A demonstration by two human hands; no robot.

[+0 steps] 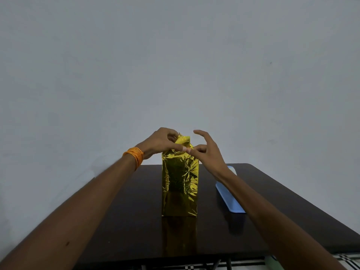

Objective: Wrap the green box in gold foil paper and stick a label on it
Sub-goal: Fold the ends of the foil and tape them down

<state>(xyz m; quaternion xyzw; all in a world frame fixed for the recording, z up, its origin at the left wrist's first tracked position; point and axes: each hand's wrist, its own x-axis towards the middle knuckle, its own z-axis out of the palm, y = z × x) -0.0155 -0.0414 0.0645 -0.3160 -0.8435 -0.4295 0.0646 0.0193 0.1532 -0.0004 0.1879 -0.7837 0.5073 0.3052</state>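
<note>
Here, the fingers (172, 137) of my left hand (159, 142) pinch the bunched gold foil (179, 182) at its top. My right hand (208, 155) has upper fingers spread, thumb at that edge; I cannot tell its grip. Under them the green box stands upright, fully covered. I judge top-closing underway; next, press folds flat. Below: dark counter (126, 221), blue tray (228, 198) rightward; grey wall (175, 55) beyond.

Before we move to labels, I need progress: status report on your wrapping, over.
Left hand pinches foil bunched on top. Right hand at same fold, grip unclear. Box upright, covered, no label visible. Blue tray alongside, apart.
</note>
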